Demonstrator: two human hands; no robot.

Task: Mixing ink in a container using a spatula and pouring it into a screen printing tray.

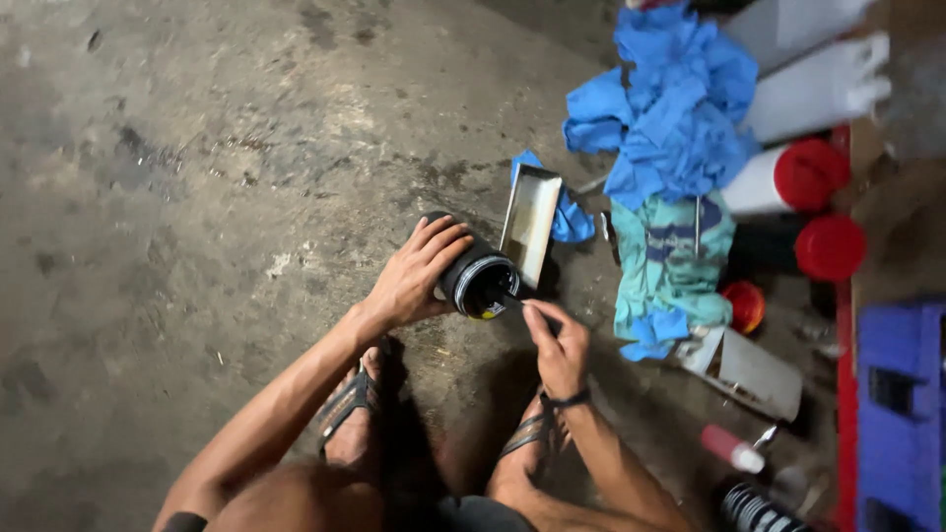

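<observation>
From the head camera, a person is squatting on a stained concrete floor (197,148), feet in strapped sandals. The left hand (414,276) is wrapping around the side of a black cylindrical canister (473,276), tipping it so its open mouth is facing the person. The right hand (557,347) is pinching a thin dark tool (514,302), its tip reaching into the canister's rim where a yellowish patch is showing.

Judging from this, the work is going best if the left hand is keeping the canister steady and tilted while the tool is moving lightly along the inner rim, so nothing spills out.

Just behind the canister, a small pale rectangular tray (530,222) is leaning upright. Farther right of the canister, a heap of crumpled blue cloths (680,108) is lying over a teal printed cloth (665,271). Beyond those, white cylindrical containers with red caps (803,175) are lying on their sides, and a blue plastic crate (902,394) is sitting at the far right. Any labels are too blurred to make out.
</observation>
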